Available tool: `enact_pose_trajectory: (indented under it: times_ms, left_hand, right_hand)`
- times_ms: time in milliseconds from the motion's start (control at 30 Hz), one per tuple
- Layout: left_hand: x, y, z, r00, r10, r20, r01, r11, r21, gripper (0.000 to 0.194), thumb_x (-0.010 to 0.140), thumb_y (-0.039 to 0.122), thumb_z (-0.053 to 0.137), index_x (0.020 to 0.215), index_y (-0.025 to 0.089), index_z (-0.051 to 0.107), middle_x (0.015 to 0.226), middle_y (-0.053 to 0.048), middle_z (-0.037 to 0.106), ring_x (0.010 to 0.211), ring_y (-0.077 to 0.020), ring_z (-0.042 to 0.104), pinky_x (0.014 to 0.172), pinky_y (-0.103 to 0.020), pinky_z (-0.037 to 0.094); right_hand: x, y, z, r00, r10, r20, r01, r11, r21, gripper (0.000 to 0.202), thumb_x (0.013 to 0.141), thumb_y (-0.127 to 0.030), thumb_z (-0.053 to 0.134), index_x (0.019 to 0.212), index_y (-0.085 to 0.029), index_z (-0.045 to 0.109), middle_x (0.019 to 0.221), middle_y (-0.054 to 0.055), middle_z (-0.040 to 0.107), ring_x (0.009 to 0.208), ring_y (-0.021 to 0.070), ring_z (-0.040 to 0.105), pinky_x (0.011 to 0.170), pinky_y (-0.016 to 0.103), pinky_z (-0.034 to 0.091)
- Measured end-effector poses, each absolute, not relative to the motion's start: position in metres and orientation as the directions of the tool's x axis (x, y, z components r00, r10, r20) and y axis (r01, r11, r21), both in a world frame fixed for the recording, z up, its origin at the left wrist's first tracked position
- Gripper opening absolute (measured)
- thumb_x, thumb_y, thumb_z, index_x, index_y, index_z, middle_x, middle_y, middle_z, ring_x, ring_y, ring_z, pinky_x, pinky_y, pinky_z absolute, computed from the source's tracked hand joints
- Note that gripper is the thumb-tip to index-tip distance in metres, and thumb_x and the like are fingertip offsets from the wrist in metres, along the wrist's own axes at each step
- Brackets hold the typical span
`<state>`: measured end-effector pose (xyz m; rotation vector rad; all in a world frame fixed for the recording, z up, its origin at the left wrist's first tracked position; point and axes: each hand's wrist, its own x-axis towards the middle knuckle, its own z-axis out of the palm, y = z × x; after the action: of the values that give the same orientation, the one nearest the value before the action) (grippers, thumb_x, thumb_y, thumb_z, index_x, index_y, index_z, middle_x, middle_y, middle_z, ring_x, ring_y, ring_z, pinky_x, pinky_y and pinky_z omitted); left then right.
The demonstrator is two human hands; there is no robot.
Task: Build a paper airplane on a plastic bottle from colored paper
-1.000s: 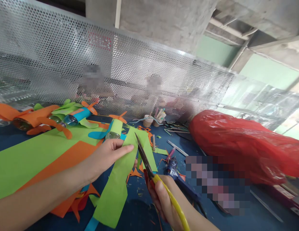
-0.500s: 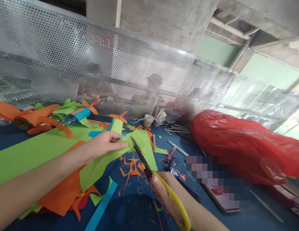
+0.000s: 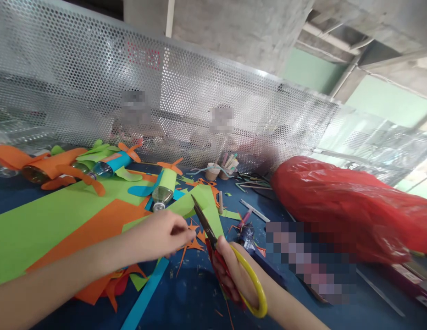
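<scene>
The right hand [image 3: 230, 270] gripped the scissors [image 3: 208, 229]; green paper [image 3: 210, 206] lay just behind the scissors, where clean cutting likely required taut stock. Left of the scissors, the left hand [image 3: 168, 233] had curled fingers, their hold undeterminable. Beyond the scissors, a perforated screen [image 3: 206, 87] backed the blue table [image 3: 185, 295], littered with orange scraps [image 3: 195, 243].

Light is moderate and diffuse, brightest at far right; glare marks the upper edge of the perforated screen [image 3: 96, 59] and the red bag [image 3: 337, 206]; soft shadow darkens the blue tabletop [image 3: 189, 298]; the scissors [image 3: 212, 236] read clearly; the view through the screen is blurred; patches (three counted) are pixelated; wide-angle stretch skews the margins.
</scene>
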<state>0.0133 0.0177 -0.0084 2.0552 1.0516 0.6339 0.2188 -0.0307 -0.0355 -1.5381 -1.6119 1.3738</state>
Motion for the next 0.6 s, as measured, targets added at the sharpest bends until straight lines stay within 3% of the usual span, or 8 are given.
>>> enact_pose_trajectory:
  times_ms: [67,200,400,600]
  left_hand:
    - [0.023,0.010,-0.019,0.605,0.796,-0.031,0.350,-0.231,0.908,0.039,0.090,0.051,0.046,0.063,0.023,0.050,0.049,0.003,0.054,0.040,-0.0132,0.050,0.044,-0.025,0.034]
    - [0.034,0.013,-0.038,0.490,0.871,-0.021,0.029,0.007,1.000,0.039,0.082,0.060,0.056,0.076,0.025,0.041,0.047,0.011,0.042,0.034,-0.0102,0.041,0.036,-0.022,0.024]
    - [0.031,0.018,-0.029,0.372,0.923,0.095,-0.187,-0.026,0.982,0.042,0.085,0.062,0.049,0.072,0.024,0.037,0.063,0.008,0.036,0.048,-0.0087,0.041,0.047,-0.024,0.033]
    - [0.026,0.007,-0.014,0.257,0.943,0.212,-0.393,-0.098,0.914,0.031,0.090,0.047,0.054,0.076,0.020,0.055,0.059,0.007,0.036,0.052,-0.0099,0.040,0.048,-0.023,0.032]
  right_hand:
    - [0.219,-0.032,-0.035,-0.235,0.939,-0.250,0.404,-0.140,-0.904,0.066,0.081,-0.082,0.024,0.057,-0.022,0.037,0.039,-0.009,0.032,0.026,0.0064,0.033,0.026,0.018,0.026]
    - [0.217,-0.039,-0.031,-0.262,0.953,-0.153,0.370,-0.047,-0.928,0.064,0.082,-0.081,0.025,0.060,-0.022,0.037,0.040,-0.009,0.031,0.028,0.0057,0.030,0.028,0.017,0.023]
    - [0.212,-0.049,-0.025,-0.312,0.950,-0.019,0.361,0.100,-0.927,0.069,0.075,-0.088,0.017,0.059,-0.023,0.035,0.041,-0.008,0.032,0.030,0.0059,0.029,0.030,0.019,0.023]
    - [0.214,-0.056,-0.029,-0.322,0.945,0.064,0.385,0.192,-0.903,0.066,0.081,-0.083,0.018,0.066,-0.022,0.039,0.050,-0.005,0.037,0.038,0.0082,0.035,0.035,0.020,0.029]
